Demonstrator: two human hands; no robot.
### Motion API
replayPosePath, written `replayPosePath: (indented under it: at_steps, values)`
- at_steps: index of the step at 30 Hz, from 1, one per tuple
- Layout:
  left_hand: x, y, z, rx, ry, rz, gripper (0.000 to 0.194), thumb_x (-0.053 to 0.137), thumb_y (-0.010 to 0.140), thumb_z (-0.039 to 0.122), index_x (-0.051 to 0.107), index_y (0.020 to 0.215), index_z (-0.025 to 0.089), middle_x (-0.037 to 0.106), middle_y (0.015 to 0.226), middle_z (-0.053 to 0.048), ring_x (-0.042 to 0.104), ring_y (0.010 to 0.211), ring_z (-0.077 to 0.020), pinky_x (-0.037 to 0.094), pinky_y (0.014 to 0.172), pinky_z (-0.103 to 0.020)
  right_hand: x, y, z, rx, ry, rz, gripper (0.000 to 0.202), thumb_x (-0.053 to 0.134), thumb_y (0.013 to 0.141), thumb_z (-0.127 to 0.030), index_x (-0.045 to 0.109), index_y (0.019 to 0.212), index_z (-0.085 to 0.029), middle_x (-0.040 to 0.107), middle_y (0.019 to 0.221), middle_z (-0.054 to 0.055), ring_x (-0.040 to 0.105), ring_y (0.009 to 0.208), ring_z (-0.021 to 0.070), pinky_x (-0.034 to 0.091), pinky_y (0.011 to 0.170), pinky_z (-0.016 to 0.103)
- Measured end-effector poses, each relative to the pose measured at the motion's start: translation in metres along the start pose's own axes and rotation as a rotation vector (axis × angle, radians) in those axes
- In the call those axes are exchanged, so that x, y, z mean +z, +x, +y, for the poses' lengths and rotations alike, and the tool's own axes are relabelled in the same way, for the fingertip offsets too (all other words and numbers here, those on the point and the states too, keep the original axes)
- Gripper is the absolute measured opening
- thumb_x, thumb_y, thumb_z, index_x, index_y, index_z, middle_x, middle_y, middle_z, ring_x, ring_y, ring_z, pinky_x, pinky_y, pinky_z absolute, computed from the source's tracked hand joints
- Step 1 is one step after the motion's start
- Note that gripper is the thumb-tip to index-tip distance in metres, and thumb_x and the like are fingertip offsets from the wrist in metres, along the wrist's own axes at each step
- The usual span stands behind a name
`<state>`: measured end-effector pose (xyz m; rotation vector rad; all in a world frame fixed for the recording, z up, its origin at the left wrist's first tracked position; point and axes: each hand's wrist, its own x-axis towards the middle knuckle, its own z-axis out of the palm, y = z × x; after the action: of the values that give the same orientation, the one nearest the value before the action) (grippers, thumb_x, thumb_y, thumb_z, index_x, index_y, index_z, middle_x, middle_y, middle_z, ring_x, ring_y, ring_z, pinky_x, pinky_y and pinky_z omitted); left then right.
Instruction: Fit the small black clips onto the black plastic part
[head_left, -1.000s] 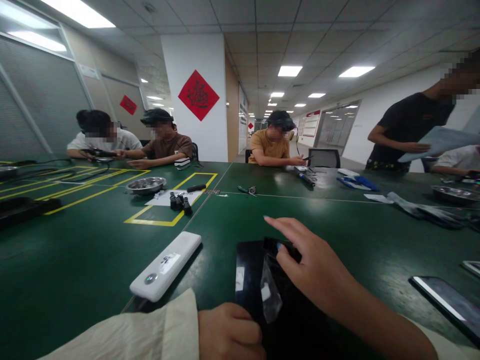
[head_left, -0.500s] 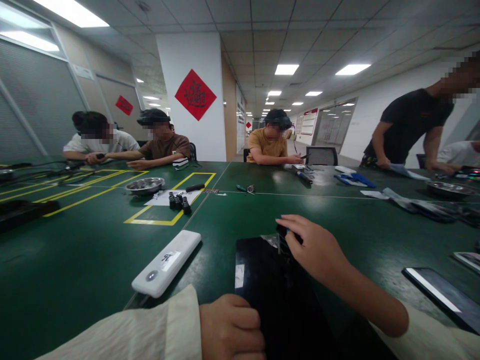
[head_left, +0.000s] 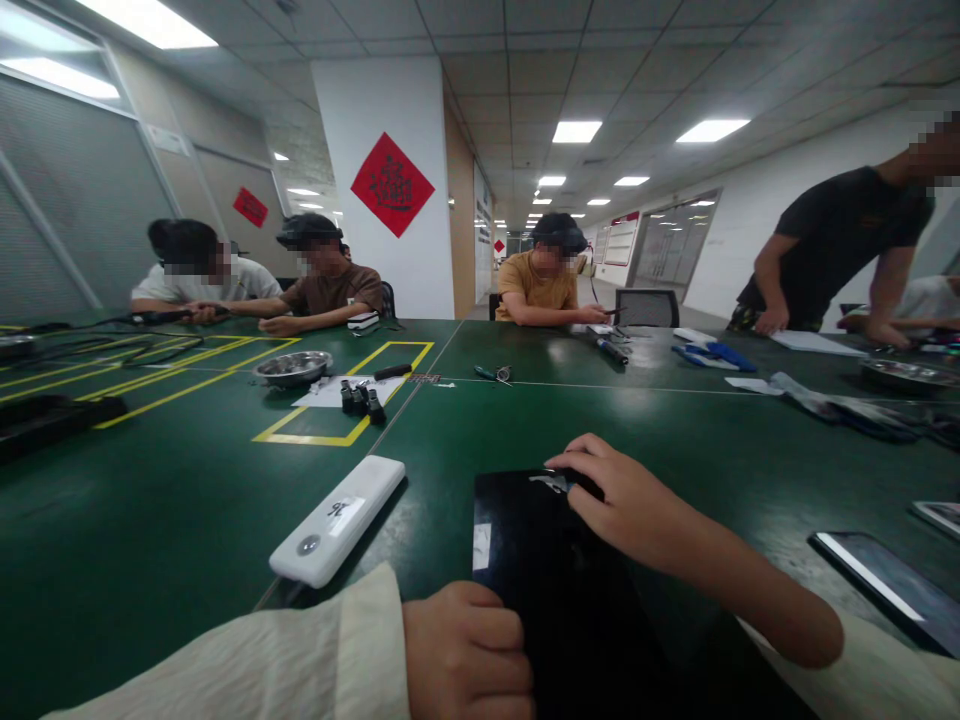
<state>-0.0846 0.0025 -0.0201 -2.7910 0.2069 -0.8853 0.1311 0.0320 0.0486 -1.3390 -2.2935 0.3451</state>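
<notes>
A glossy black panel [head_left: 555, 570] lies on the green table [head_left: 187, 520], with a small white label near its left edge. My left hand [head_left: 469, 650] is curled with its fingers folded, at the left edge of the panel near the bottom of the view; whatever its fingers hold is hidden. My right hand [head_left: 619, 490] reaches over the far end of the panel, thumb and fingers bent round a small dark object [head_left: 585, 482]. A bit of clear plastic [head_left: 551, 483] sits beside the fingertips.
Left of the panel lies a white power bank [head_left: 341, 520]. Farther off are black cylinders [head_left: 364, 400], a metal bowl [head_left: 292, 368] and pliers [head_left: 493, 374]. A phone [head_left: 885, 585] lies at the right. Several people are round the table.
My right hand has lowered slightly with the dark object, which now sits closer to the panel. The left hand stays curled. The standing person at the right has shifted right.
</notes>
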Motion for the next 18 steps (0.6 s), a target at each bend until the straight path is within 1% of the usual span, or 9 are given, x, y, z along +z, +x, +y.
replayPosePath:
  at_steps: [2, 3, 5, 7, 9, 11, 13, 15, 18]
  values:
    - [0.000, -0.002, 0.001, -0.002, 0.003, -0.010, 0.021, 0.045, 0.082, 0.012, 0.047, 0.061, 0.017, 0.045, 0.052, 0.003, 0.042, 0.052, -0.0125, 0.023, 0.043, -0.029, -0.003, 0.002, 0.004, -0.045, 0.056, -0.015, 0.030, 0.046, 0.076, -0.012, 0.062, 0.101, -0.014, 0.055, 0.103, 0.008, 0.055, 0.090, 0.0160, 0.043, 0.086, 0.032]
    - [0.000, -0.003, 0.001, -0.004, 0.000, -0.015, 0.017, 0.046, 0.082, 0.013, 0.051, 0.065, 0.016, 0.050, 0.056, 0.003, 0.044, 0.054, -0.0122, 0.025, 0.044, -0.028, -0.004, 0.002, 0.004, -0.071, 0.074, -0.016, 0.029, 0.047, 0.074, -0.010, 0.062, 0.098, -0.015, 0.055, 0.101, 0.007, 0.055, 0.090, 0.0158, 0.043, 0.086, 0.032]
    - [0.002, -0.008, 0.003, -0.018, -0.009, -0.023, 0.010, 0.049, 0.082, 0.014, 0.054, 0.074, 0.017, 0.060, 0.069, 0.003, 0.048, 0.059, -0.0112, 0.029, 0.046, -0.027, -0.003, 0.001, 0.000, -0.117, 0.091, -0.024, 0.030, 0.048, 0.072, -0.009, 0.061, 0.097, -0.016, 0.053, 0.101, 0.006, 0.054, 0.088, 0.0153, 0.042, 0.084, 0.032]
    - [0.004, -0.013, 0.005, -0.043, -0.017, -0.040, 0.011, 0.052, 0.083, 0.015, 0.052, 0.072, 0.019, 0.065, 0.084, 0.005, 0.051, 0.065, -0.0102, 0.034, 0.051, -0.026, -0.001, -0.001, -0.006, -0.146, 0.086, -0.045, 0.030, 0.048, 0.072, -0.009, 0.060, 0.099, -0.017, 0.051, 0.102, 0.006, 0.054, 0.086, 0.0147, 0.042, 0.082, 0.032]
    - [0.007, -0.016, 0.005, -0.035, -0.016, -0.068, 0.014, 0.055, 0.082, 0.016, 0.050, 0.069, 0.020, 0.066, 0.088, 0.006, 0.053, 0.069, -0.0098, 0.037, 0.056, -0.025, 0.000, -0.003, -0.011, -0.161, 0.079, -0.067, 0.031, 0.048, 0.072, -0.010, 0.060, 0.099, -0.018, 0.050, 0.103, 0.005, 0.054, 0.084, 0.0140, 0.042, 0.081, 0.031]
    - [0.008, -0.016, 0.004, -0.040, -0.010, -0.023, 0.014, 0.054, 0.083, 0.016, 0.051, 0.070, 0.021, 0.066, 0.085, 0.006, 0.054, 0.071, -0.0098, 0.038, 0.058, -0.025, 0.000, -0.005, -0.013, -0.165, 0.081, -0.077, 0.029, 0.049, 0.071, -0.010, 0.059, 0.098, -0.018, 0.049, 0.103, 0.005, 0.053, 0.083, 0.0136, 0.042, 0.080, 0.031]
    - [0.006, -0.011, 0.002, -0.051, 0.008, 0.078, 0.013, 0.050, 0.085, 0.016, 0.054, 0.073, 0.020, 0.066, 0.082, 0.006, 0.054, 0.069, -0.0098, 0.039, 0.058, -0.026, -0.002, -0.006, -0.013, -0.166, 0.082, -0.081, 0.029, 0.049, 0.071, -0.010, 0.059, 0.097, -0.018, 0.048, 0.103, 0.005, 0.053, 0.083, 0.0134, 0.042, 0.080, 0.030]
    - [0.003, -0.004, 0.000, -0.035, 0.026, 0.143, 0.015, 0.047, 0.087, 0.017, 0.057, 0.076, 0.019, 0.066, 0.082, 0.004, 0.054, 0.067, -0.0103, 0.039, 0.056, -0.026, -0.005, -0.007, -0.011, -0.185, 0.082, -0.106, 0.029, 0.050, 0.071, -0.010, 0.058, 0.098, -0.018, 0.048, 0.103, 0.005, 0.053, 0.084, 0.0131, 0.042, 0.080, 0.030]
    - [0.000, 0.000, -0.001, -0.013, 0.027, 0.153, 0.018, 0.044, 0.087, 0.016, 0.060, 0.078, 0.017, 0.066, 0.081, 0.003, 0.054, 0.066, -0.0112, 0.039, 0.055, -0.028, -0.010, -0.008, -0.008, -0.219, 0.095, -0.189, 0.033, 0.054, 0.071, -0.014, 0.057, 0.104, -0.019, 0.047, 0.106, 0.005, 0.052, 0.086, 0.0131, 0.042, 0.082, 0.029]
